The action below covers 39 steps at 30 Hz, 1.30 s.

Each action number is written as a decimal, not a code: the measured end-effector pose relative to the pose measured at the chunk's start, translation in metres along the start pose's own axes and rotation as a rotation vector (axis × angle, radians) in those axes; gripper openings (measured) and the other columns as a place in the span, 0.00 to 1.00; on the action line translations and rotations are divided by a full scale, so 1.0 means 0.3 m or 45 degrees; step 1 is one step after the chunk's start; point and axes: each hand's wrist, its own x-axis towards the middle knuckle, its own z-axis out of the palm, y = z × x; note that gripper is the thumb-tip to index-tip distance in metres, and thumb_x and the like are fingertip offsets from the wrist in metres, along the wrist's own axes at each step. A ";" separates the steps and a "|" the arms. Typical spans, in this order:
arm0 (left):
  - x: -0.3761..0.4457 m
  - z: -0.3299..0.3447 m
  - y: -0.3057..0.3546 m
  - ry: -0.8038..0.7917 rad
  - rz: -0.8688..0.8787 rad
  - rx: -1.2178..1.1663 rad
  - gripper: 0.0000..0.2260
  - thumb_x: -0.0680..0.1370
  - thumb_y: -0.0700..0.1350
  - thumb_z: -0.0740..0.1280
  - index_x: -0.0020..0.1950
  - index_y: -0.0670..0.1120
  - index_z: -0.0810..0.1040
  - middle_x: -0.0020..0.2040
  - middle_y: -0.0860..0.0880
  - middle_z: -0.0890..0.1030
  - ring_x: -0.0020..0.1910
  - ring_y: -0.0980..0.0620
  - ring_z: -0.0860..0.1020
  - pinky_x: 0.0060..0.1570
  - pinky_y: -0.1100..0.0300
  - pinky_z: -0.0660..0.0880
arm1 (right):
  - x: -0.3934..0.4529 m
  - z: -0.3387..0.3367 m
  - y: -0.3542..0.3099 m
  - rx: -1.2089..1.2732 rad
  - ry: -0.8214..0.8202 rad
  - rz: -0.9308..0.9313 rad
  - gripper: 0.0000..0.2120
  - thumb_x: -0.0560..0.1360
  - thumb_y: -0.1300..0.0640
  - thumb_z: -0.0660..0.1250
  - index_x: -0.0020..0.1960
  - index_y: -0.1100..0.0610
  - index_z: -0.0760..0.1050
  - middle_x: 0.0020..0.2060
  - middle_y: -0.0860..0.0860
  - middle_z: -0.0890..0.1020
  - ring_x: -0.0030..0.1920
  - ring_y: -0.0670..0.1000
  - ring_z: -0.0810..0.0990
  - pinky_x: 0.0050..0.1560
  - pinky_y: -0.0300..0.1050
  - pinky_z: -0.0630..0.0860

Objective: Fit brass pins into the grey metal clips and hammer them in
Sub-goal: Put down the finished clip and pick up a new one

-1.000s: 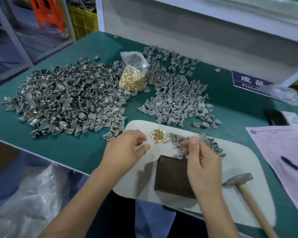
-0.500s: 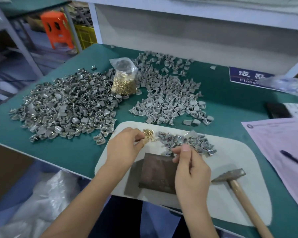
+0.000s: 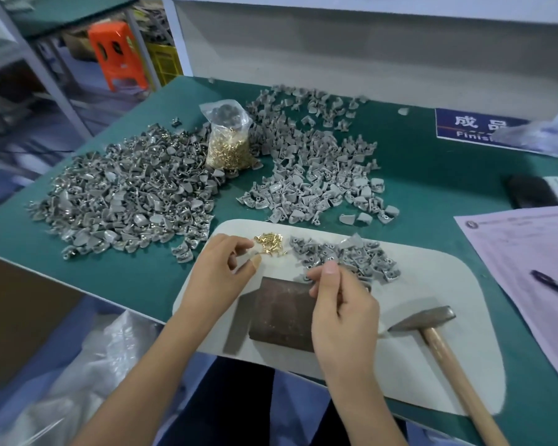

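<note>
My left hand (image 3: 223,272) hovers over the white pad (image 3: 432,355) with fingers curled. Its thumb and forefinger tips are slightly apart, right beside a small heap of brass pins (image 3: 269,245); whether they hold a pin is unclear. My right hand (image 3: 342,313) pinches a grey clip (image 3: 308,279) at the far edge of the dark metal block (image 3: 281,317). More loose clips (image 3: 351,257) lie on the pad behind it. A wooden-handled hammer (image 3: 424,320) rests untouched to the right.
Two big clip piles cover the green table, one on the left (image 3: 126,194) and one at centre (image 3: 316,175), with a bag of brass pins (image 3: 227,149) between them. Pink papers (image 3: 522,252) with a pen (image 3: 554,284) lie right. A blue label (image 3: 464,127) sits behind.
My left hand reached forward to the pin heap and its thumb and forefinger parted. My right hand stayed at the block's far edge with the clip. The view tilted up and shifted.
</note>
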 end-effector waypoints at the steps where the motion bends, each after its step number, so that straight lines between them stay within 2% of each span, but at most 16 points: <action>1: 0.000 -0.003 0.003 0.001 -0.002 0.001 0.08 0.77 0.48 0.73 0.55 0.52 0.80 0.45 0.58 0.74 0.41 0.57 0.74 0.42 0.72 0.69 | 0.000 0.001 0.001 -0.029 -0.009 -0.017 0.18 0.85 0.48 0.55 0.44 0.49 0.81 0.35 0.41 0.79 0.39 0.45 0.80 0.41 0.36 0.70; 5: -0.004 -0.005 0.020 0.008 0.017 -0.006 0.09 0.77 0.42 0.72 0.56 0.48 0.81 0.45 0.61 0.71 0.42 0.60 0.74 0.45 0.74 0.68 | -0.002 0.005 -0.004 -0.190 -0.025 -0.113 0.21 0.84 0.46 0.54 0.44 0.53 0.82 0.35 0.42 0.79 0.40 0.44 0.79 0.41 0.43 0.73; 9: 0.002 -0.013 0.014 -0.017 0.002 -0.061 0.05 0.76 0.42 0.73 0.52 0.46 0.85 0.46 0.57 0.75 0.46 0.63 0.75 0.47 0.76 0.68 | -0.005 0.018 -0.010 -0.288 -0.036 -0.150 0.20 0.84 0.48 0.55 0.43 0.53 0.81 0.35 0.43 0.80 0.40 0.47 0.79 0.40 0.47 0.75; 15: 0.018 -0.014 0.003 -0.067 0.017 -0.020 0.04 0.78 0.44 0.72 0.51 0.50 0.85 0.47 0.56 0.78 0.46 0.60 0.75 0.49 0.64 0.73 | -0.009 0.021 -0.002 -0.338 -0.061 -0.184 0.20 0.84 0.46 0.54 0.44 0.52 0.80 0.36 0.44 0.80 0.40 0.49 0.79 0.40 0.50 0.76; 18: 0.033 -0.023 0.002 -0.119 0.077 0.061 0.03 0.80 0.49 0.69 0.50 0.54 0.83 0.48 0.59 0.77 0.45 0.60 0.75 0.43 0.60 0.74 | -0.008 0.026 -0.001 -0.368 -0.044 -0.196 0.21 0.83 0.46 0.53 0.43 0.52 0.81 0.35 0.45 0.79 0.40 0.50 0.79 0.40 0.52 0.76; 22: 0.041 -0.002 0.017 -0.222 0.132 0.408 0.07 0.83 0.49 0.62 0.58 0.52 0.78 0.56 0.55 0.75 0.49 0.52 0.78 0.41 0.53 0.75 | -0.009 0.030 -0.001 -0.383 -0.013 -0.214 0.21 0.83 0.46 0.54 0.44 0.52 0.81 0.36 0.45 0.81 0.40 0.49 0.79 0.40 0.51 0.76; 23: 0.040 -0.003 0.018 -0.216 0.131 0.413 0.08 0.84 0.49 0.61 0.59 0.51 0.77 0.57 0.54 0.75 0.50 0.50 0.78 0.41 0.52 0.75 | -0.009 0.030 -0.002 -0.381 -0.007 -0.218 0.20 0.83 0.46 0.55 0.44 0.52 0.82 0.37 0.44 0.81 0.40 0.49 0.79 0.40 0.50 0.76; 25: 0.028 -0.019 0.020 -0.173 0.123 0.234 0.08 0.84 0.50 0.59 0.57 0.50 0.76 0.55 0.54 0.75 0.48 0.50 0.77 0.42 0.51 0.74 | -0.008 0.029 -0.001 -0.348 -0.002 -0.208 0.15 0.83 0.48 0.58 0.47 0.51 0.82 0.40 0.42 0.82 0.42 0.46 0.80 0.43 0.49 0.77; 27: 0.004 -0.043 0.027 -0.172 0.101 -0.050 0.09 0.84 0.54 0.58 0.55 0.54 0.75 0.53 0.59 0.75 0.48 0.56 0.76 0.46 0.53 0.74 | -0.006 0.023 0.004 -0.253 -0.009 -0.186 0.08 0.81 0.50 0.64 0.53 0.48 0.82 0.45 0.40 0.83 0.47 0.42 0.81 0.49 0.42 0.77; 30: -0.045 -0.069 0.076 -0.305 0.073 -0.451 0.10 0.83 0.60 0.58 0.51 0.58 0.75 0.48 0.59 0.77 0.47 0.57 0.77 0.47 0.62 0.72 | 0.003 0.007 0.009 -0.099 -0.095 -0.201 0.09 0.78 0.52 0.71 0.57 0.44 0.82 0.48 0.40 0.83 0.51 0.45 0.82 0.53 0.36 0.75; 32: -0.080 -0.069 0.105 -0.416 0.119 -0.514 0.09 0.82 0.59 0.59 0.49 0.59 0.76 0.46 0.59 0.78 0.47 0.57 0.77 0.46 0.65 0.71 | 0.006 -0.001 0.012 0.005 -0.192 -0.245 0.10 0.76 0.55 0.74 0.56 0.45 0.83 0.48 0.43 0.84 0.51 0.47 0.83 0.53 0.35 0.75; 34: -0.106 -0.064 0.119 -0.471 0.155 -0.497 0.06 0.82 0.56 0.61 0.50 0.58 0.76 0.47 0.59 0.78 0.49 0.57 0.77 0.48 0.61 0.72 | 0.010 -0.006 0.017 0.075 -0.283 -0.281 0.10 0.75 0.58 0.75 0.54 0.47 0.85 0.48 0.43 0.85 0.50 0.48 0.84 0.52 0.35 0.76; 36: -0.116 -0.062 0.122 -0.461 0.134 -0.522 0.05 0.82 0.53 0.62 0.50 0.58 0.77 0.48 0.59 0.78 0.50 0.56 0.77 0.48 0.58 0.74 | 0.008 -0.008 0.019 0.085 -0.327 -0.273 0.10 0.73 0.59 0.77 0.52 0.47 0.87 0.48 0.42 0.86 0.49 0.48 0.85 0.52 0.34 0.76; 39: -0.116 -0.062 0.125 -0.453 0.126 -0.541 0.06 0.82 0.55 0.61 0.51 0.57 0.77 0.48 0.60 0.79 0.52 0.57 0.78 0.50 0.57 0.75 | 0.005 -0.002 0.021 0.041 -0.314 -0.247 0.11 0.72 0.60 0.77 0.52 0.47 0.87 0.47 0.40 0.86 0.49 0.46 0.85 0.52 0.33 0.76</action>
